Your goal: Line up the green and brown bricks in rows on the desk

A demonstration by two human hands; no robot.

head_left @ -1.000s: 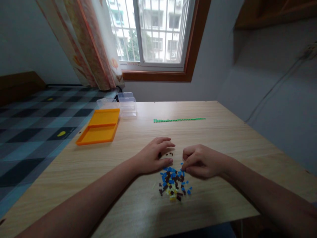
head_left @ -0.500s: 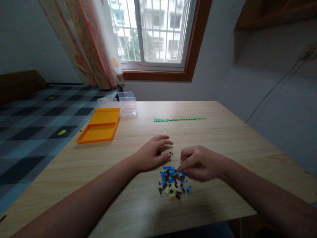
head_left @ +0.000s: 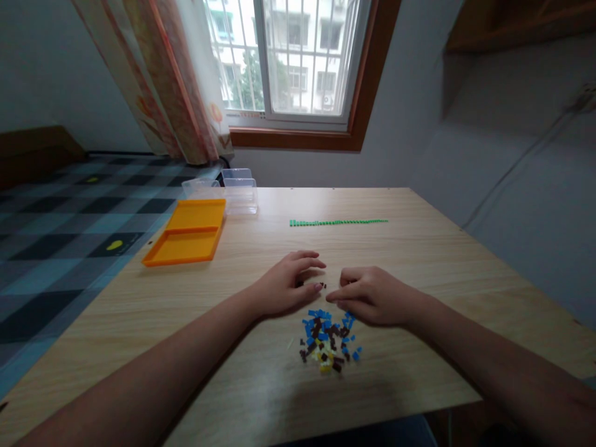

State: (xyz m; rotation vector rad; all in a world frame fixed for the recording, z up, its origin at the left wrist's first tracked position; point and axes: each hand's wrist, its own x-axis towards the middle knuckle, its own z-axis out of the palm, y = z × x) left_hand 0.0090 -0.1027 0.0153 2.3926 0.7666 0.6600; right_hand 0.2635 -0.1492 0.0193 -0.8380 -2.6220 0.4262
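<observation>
A small heap of tiny blue, dark brown and yellow pieces (head_left: 329,340) lies on the wooden table (head_left: 419,261) close to me. My left hand (head_left: 287,285) rests palm down just behind the heap, fingers loosely curved over a few dark pieces (head_left: 322,286). My right hand (head_left: 367,295) lies beside it with thumb and forefinger pinched together, the tip close to those dark pieces; what it holds is too small to make out. Farther back, a long straight row of green pieces (head_left: 338,221) runs across the table.
An open orange tray (head_left: 189,233) sits at the table's left side, with clear plastic boxes (head_left: 233,189) behind it. A checked bedspread (head_left: 56,236) lies to the left. A window and curtain are behind the table; a grey wall is to the right.
My right hand has lifted off the top of the heap and moved up and left toward my left thumb. My left hand has barely shifted.
</observation>
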